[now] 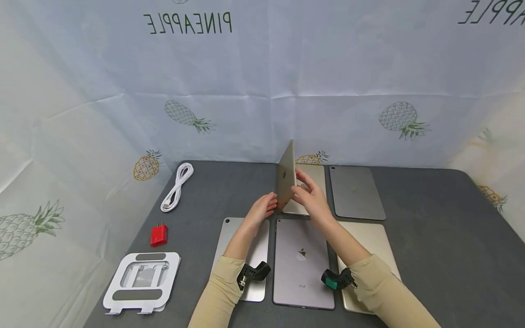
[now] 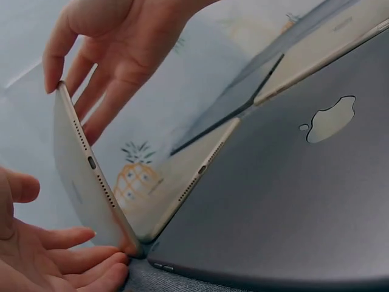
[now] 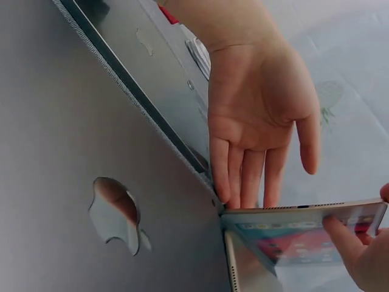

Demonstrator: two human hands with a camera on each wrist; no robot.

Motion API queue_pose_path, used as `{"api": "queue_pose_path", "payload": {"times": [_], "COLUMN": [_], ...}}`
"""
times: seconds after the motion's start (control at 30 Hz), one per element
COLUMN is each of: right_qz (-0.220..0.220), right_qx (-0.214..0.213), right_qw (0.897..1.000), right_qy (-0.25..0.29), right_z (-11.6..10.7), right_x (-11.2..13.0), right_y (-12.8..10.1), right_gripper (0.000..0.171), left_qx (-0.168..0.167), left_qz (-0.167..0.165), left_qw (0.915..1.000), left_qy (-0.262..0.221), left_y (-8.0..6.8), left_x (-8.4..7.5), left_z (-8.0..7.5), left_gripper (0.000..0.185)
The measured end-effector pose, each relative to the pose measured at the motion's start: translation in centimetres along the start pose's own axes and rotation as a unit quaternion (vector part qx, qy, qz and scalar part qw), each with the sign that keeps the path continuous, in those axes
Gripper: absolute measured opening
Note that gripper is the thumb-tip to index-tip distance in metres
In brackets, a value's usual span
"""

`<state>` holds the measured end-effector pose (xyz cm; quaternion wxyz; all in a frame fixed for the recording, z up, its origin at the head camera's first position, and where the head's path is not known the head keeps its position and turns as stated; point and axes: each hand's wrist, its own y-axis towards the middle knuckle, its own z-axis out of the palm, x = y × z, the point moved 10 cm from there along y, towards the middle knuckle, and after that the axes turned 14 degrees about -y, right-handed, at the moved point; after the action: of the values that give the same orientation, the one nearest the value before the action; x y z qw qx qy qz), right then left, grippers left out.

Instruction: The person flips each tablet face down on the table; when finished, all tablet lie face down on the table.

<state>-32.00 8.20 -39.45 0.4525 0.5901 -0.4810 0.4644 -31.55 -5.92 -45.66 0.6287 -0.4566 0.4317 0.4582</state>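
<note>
A gold tablet [image 1: 285,175] stands tilted up on one long edge near the back of the table. My right hand [image 1: 311,200] pinches its raised edge, thumb on the metal back and fingers on the screen side. In the right wrist view its screen [image 3: 298,234] glows with app icons. My left hand [image 1: 260,210] is palm-up with fingers extended, fingertips right at the tablet's lower edge. Just right of that edge lies another gold tablet [image 1: 319,175], back up. Nearer me is a purple-grey iPad [image 1: 301,289], its logo facing up.
A dark grey tablet [image 1: 357,196] lies at the back right. A silver tablet [image 1: 256,291] and a third gold one [image 1: 374,241] flank the iPad beneath my forearms. To the left are a coiled white cable [image 1: 176,189], a red charger [image 1: 159,235] and a white folding stand [image 1: 119,291].
</note>
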Motion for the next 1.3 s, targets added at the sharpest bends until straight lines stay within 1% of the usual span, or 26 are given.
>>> {"api": "queue_pose_path", "payload": {"times": [0.13,0.23,0.47,0.6,0.73,0.8,0.93,1.07,1.3], "right_qz": [0.01,0.024,0.057,0.067,0.072,0.08,0.093,0.096,0.104], "right_qx": [-0.01,-0.015,-0.016,-0.021,-0.031,-0.036,-0.036,-0.022,0.002], "right_qw": [1.0,0.999,0.993,0.992,0.993,0.993,0.994,0.995,0.994], "right_qy": [0.011,0.026,0.099,0.106,0.088,0.075,0.052,0.034,-0.015], "right_z": [-0.4,-0.7,-0.6,-0.3,0.0,0.1,0.6,1.4,3.0], "right_x": [-0.6,-1.3,-2.6,-3.4,-4.1,-4.4,-4.9,-5.3,-5.9], "right_y": [-0.1,-0.2,0.0,0.1,0.4,0.5,0.7,0.8,1.1], "right_gripper": [0.057,0.057,0.057,0.057,0.057,0.058,0.058,0.057,0.057], "left_qx": [-0.001,-0.009,-0.046,-0.061,-0.079,-0.085,-0.086,-0.086,-0.105], "left_qz": [0.002,0.004,0.016,0.024,0.026,0.022,0.013,0.009,0.013], "left_qw": [1.0,0.9998,0.9965,0.9943,0.9912,0.9899,0.9894,0.9893,0.9882], "left_qy": [0.001,0.016,0.068,0.084,0.103,0.111,0.117,0.117,0.111], "left_y": [0.0,-0.1,-0.8,-1.0,-1.3,-1.5,-1.8,-2.2,-2.4], "left_x": [0.1,0.1,-0.5,-0.7,-1.0,-1.0,-1.2,-1.3,-1.6], "left_z": [0.0,-0.2,-1.4,-2.3,-3.3,-3.7,-4.5,-5.4,-7.0], "left_gripper": [0.057,0.058,0.056,0.055,0.054,0.054,0.056,0.058,0.06]}}
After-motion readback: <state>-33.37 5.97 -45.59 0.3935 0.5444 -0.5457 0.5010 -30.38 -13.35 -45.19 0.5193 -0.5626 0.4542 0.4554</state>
